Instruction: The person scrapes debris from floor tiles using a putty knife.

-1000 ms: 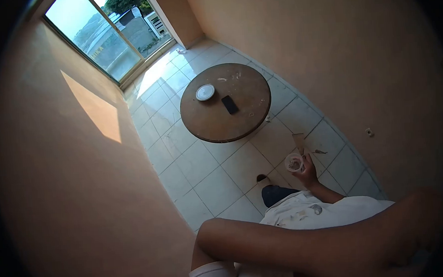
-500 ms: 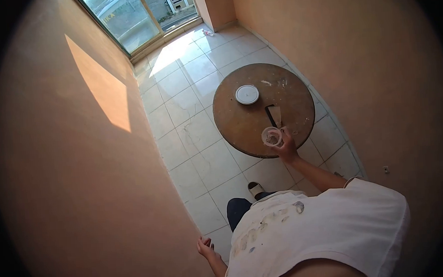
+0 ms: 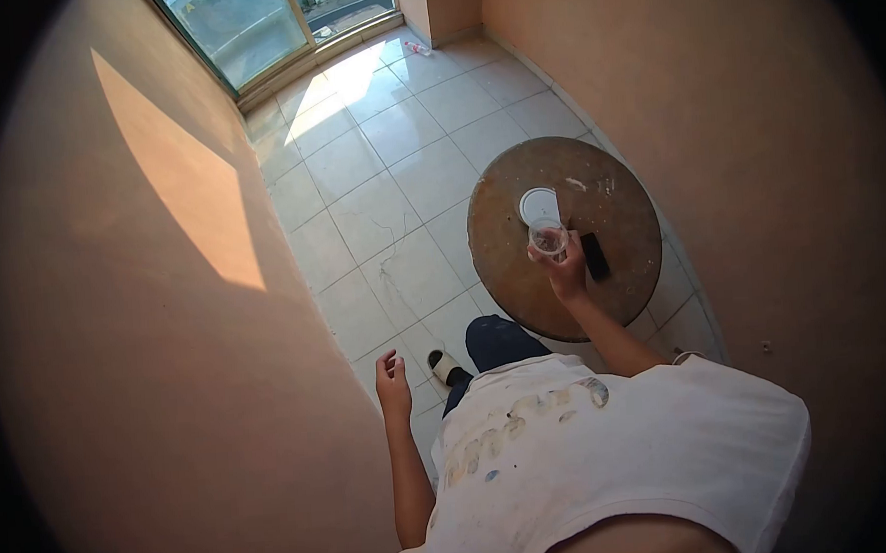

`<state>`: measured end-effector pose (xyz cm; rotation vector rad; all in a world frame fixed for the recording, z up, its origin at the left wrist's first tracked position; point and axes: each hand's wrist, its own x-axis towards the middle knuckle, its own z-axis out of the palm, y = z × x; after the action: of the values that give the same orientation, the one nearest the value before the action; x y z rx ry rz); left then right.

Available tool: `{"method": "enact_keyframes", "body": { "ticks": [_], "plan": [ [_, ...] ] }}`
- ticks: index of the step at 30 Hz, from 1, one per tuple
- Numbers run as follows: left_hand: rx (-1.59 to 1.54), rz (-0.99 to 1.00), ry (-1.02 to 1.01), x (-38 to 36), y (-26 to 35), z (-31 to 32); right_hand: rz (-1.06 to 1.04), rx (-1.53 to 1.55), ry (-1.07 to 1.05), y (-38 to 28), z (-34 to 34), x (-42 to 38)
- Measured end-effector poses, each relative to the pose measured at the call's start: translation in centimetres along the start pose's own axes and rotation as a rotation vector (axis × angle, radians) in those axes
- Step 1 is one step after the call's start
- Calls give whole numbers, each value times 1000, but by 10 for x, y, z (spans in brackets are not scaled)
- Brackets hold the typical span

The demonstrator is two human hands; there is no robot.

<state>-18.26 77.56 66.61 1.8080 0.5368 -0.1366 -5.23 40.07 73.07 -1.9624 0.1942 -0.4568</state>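
Note:
A clear plastic cup (image 3: 545,233) is in my right hand (image 3: 565,266), whose fingers wrap round its side over the round brown table (image 3: 508,273). Just beyond the cup lies a white round lid or tub (image 3: 537,203), partly covered by the cup in this view. To the right of that hand, a flat black rectangular object (image 3: 594,257) rests on the tabletop. My left hand (image 3: 392,375) hangs over the floor near the left wall, fingers loosely bent and apart, with nothing in it.
Pale tiles (image 3: 380,220) cover the floor, with thin dark strands on them. A plastic bottle (image 3: 417,49) lies near the sliding glass door (image 3: 240,37). Orange walls (image 3: 168,391) rise on both sides. My sandalled foot (image 3: 444,365) is left of the table.
My right hand has carried the cup further over the table toward the white lid. My left hand has come up and forward. I have stepped, and the table now appears further right.

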Motion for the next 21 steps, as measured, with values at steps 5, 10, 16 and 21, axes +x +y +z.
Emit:
{"method": "enact_keyframes", "body": {
  "ticks": [5, 10, 16, 21],
  "plan": [
    [183, 283, -443, 127, 191, 29, 128, -83, 159, 22, 11, 14],
    [-121, 459, -537, 240, 258, 65, 243, -199, 315, 76, 41, 60],
    [-491, 992, 77, 343, 439, -18, 67, -279, 305, 67, 75, 221],
    [-535, 1911, 359, 328, 624, -192, -43, -280, 244, 14, 103, 377]
  ]
}}
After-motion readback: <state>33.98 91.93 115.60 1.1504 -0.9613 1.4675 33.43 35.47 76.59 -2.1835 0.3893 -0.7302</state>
